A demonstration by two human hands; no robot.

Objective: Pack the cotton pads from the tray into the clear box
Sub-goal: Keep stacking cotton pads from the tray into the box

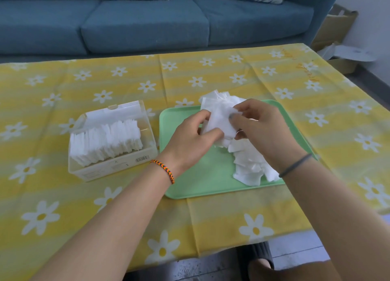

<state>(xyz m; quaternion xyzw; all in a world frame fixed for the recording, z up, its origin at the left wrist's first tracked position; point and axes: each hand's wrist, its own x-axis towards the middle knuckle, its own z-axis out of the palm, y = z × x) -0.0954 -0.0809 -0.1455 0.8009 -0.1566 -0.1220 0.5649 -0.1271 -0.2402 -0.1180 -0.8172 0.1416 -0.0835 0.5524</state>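
Floral tablecloth [84, 196]; hands [223, 129] pinching soft square pads [221, 120].

Blue sofa [147, 25] behind daisy-print table [211, 74]

Soft, even daylight, fairly bright, slightly cool cast. No hard shadows; only faint soft shade under forearms and beside tray [211, 181] on desk [63, 196]. White cotton pads [249, 167] near overexposed, little texture visible. Mild sheen on clear box [126, 110] lid. Wide-angle bending: desk edges and sofa [147, 23] curve toward frame borders. Slight overall softness; near forearms blurred.
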